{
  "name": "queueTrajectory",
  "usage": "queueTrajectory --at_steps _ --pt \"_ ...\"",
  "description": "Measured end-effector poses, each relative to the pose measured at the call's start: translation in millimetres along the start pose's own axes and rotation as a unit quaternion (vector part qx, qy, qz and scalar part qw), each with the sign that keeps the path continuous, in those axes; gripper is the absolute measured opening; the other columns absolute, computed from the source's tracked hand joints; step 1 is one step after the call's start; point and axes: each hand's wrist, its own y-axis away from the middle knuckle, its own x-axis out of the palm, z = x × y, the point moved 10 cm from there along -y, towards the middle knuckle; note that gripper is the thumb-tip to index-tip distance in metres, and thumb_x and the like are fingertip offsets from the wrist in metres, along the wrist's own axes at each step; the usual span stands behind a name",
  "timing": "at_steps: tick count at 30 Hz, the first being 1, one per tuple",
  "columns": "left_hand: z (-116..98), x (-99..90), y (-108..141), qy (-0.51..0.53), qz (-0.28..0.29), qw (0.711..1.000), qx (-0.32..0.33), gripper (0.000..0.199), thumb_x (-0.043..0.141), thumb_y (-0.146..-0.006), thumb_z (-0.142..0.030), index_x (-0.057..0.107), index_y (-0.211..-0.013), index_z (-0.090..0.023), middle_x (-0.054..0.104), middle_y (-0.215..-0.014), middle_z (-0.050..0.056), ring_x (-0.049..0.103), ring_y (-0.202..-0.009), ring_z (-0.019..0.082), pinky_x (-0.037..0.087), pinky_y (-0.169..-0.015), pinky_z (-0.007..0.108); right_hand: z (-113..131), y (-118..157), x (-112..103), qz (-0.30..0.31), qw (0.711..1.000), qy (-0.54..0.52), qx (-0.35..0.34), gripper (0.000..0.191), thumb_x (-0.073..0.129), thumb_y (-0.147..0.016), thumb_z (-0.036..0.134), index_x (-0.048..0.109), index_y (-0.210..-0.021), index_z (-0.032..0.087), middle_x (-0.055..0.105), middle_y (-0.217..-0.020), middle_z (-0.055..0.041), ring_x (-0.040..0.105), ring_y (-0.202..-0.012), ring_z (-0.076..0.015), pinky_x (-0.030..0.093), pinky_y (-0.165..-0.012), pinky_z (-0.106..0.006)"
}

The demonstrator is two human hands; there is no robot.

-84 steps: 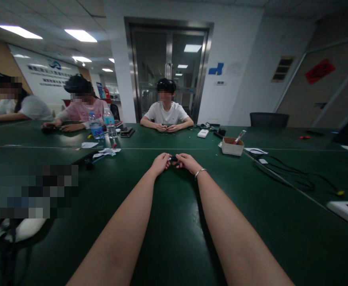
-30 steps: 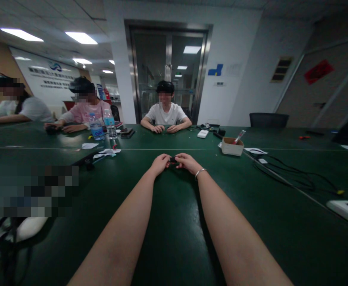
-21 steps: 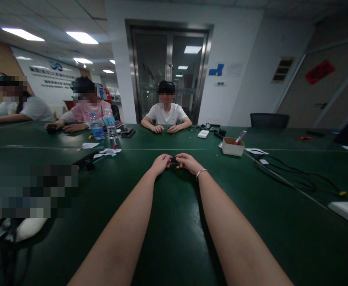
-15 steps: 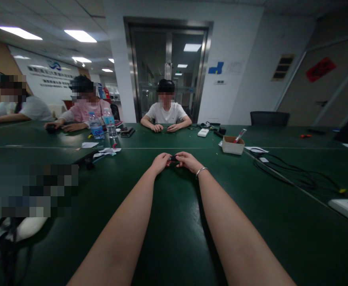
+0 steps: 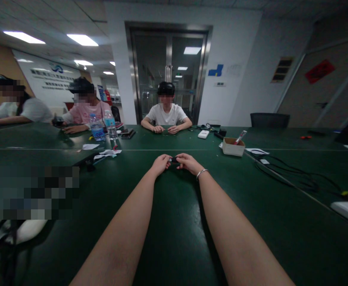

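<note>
Both my arms reach forward over the dark green table [image 5: 174,222]. Between my fingertips is a small dark object [image 5: 174,160] with a silvery end on its left side; it is too small to name. My left hand [image 5: 162,165] is closed, its thumb and fingers pinching the silvery end. From the other side, my right hand [image 5: 189,163] pinches the black part, with a silver bracelet [image 5: 202,174] at the wrist. The two hands are a small gap apart, just above the table.
A small box [image 5: 233,147] holding a pen-like item stands right of my hands, near black cables [image 5: 293,171]. Two water bottles [image 5: 97,129] and crumpled paper [image 5: 107,154] are at the left. A person [image 5: 166,113] sits opposite; two others sit at the left.
The view has tilted up very slightly. A little more of the silvery end shows between my hands. The person in pink at the left has raised the dark item in one hand.
</note>
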Motion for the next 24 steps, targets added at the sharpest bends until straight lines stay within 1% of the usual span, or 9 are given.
queueTrajectory --at_steps 2,5,7,10,12,15,17,21,24 --pt "-1.6 -0.1 0.4 -0.003 -0.001 1.000 0.004 0.019 0.047 -0.087 -0.019 0.064 -0.090 -0.011 0.052 -0.058 -0.002 0.047 -0.048 0.007 0.038 -0.048 0.018 -0.5 0.0 -0.3 -0.001 1.000 0.001 0.002 0.009 0.061 -0.084 0.007 0.058 -0.089 0.014 0.060 -0.060 0.0048 0.048 -0.039 -0.0033 0.059 -0.055 -0.023" --pt "0.5 -0.4 -0.5 0.017 -0.004 1.000 -0.007 0.016 0.051 -0.085 -0.018 0.065 -0.088 -0.012 0.054 -0.061 -0.001 0.049 -0.050 0.007 0.040 -0.050 0.018 -0.7 0.1 -0.2 -0.001 1.000 -0.001 0.002 0.009 0.064 -0.083 0.009 0.058 -0.089 0.014 0.059 -0.059 0.0051 0.048 -0.038 -0.0035 0.059 -0.055 -0.024" --pt "2.1 -0.9 -1.5 0.023 -0.005 1.000 -0.012 0.017 0.051 -0.085 -0.020 0.065 -0.087 -0.012 0.053 -0.059 -0.001 0.048 -0.049 0.007 0.039 -0.049 0.019 -0.3 0.2 0.3 0.000 1.000 -0.002 0.002 0.010 0.064 -0.082 0.009 0.058 -0.089 0.014 0.060 -0.060 0.0047 0.048 -0.039 -0.0036 0.060 -0.055 -0.025" --pt "1.8 -1.6 -3.5 0.012 -0.006 1.000 0.001 0.018 0.053 -0.085 -0.024 0.066 -0.086 -0.012 0.053 -0.058 -0.001 0.047 -0.047 0.007 0.037 -0.046 0.018 0.5 0.5 1.0 0.002 1.000 0.001 0.002 0.009 0.063 -0.083 0.009 0.058 -0.089 0.014 0.062 -0.062 0.0032 0.049 -0.039 -0.0036 0.060 -0.056 -0.025" --pt "3.5 -1.6 -5.0 0.013 -0.004 1.000 0.001 0.016 0.055 -0.084 -0.025 0.066 -0.087 -0.013 0.054 -0.059 -0.001 0.047 -0.048 0.007 0.038 -0.048 0.018 0.7 0.7 1.2 0.001 1.000 0.000 0.005 0.009 0.063 -0.083 0.009 0.058 -0.089 0.014 0.062 -0.063 0.0029 0.048 -0.039 -0.0035 0.060 -0.056 -0.025" --pt "7.8 0.0 -6.5 0.023 0.003 1.000 -0.013 0.019 0.053 -0.085 -0.026 0.065 -0.089 -0.013 0.054 -0.060 0.000 0.048 -0.048 0.007 0.040 -0.048 0.019 0.6 0.6 1.2 0.002 1.000 -0.007 0.009 0.009 0.063 -0.083 0.010 0.058 -0.090 0.014 0.062 -0.063 0.0032 0.048 -0.039 -0.0034 0.060 -0.056 -0.025" --pt "6.7 1.6 -6.3 0.024 0.011 1.000 -0.010 0.020 0.050 -0.087 -0.026 0.065 -0.090 -0.012 0.054 -0.059 0.000 0.049 -0.049 0.008 0.040 -0.048 0.019 0.5 0.4 1.2 0.003 1.000 -0.006 0.009 0.010 0.065 -0.083 0.011 0.058 -0.090 0.014 0.061 -0.063 0.0034 0.049 -0.040 -0.0035 0.060 -0.057 -0.025" --pt "5.0 0.5 -3.5 0.031 0.005 0.999 -0.013 0.016 0.053 -0.084 -0.021 0.064 -0.092 -0.012 0.056 -0.065 0.001 0.052 -0.055 0.008 0.044 -0.051 0.019 0.3 1.0 0.5 -0.001 1.000 -0.002 0.008 0.011 0.065 -0.082 0.012 0.057 -0.089 0.014 0.059 -0.060 0.0047 0.048 -0.040 -0.0033 0.060 -0.057 -0.025" --pt "3.3 -0.5 -1.5 0.040 0.005 0.999 -0.005 0.020 0.051 -0.087 -0.027 0.064 -0.090 -0.012 0.057 -0.067 0.002 0.052 -0.055 0.009 0.044 -0.051 0.020 1.6 2.8 1.4 -0.001 1.000 -0.004 0.003 0.009 0.063 -0.084 0.011 0.057 -0.089 0.014 0.059 -0.060 0.0046 0.049 -0.041 -0.0039 0.060 -0.058 -0.025"
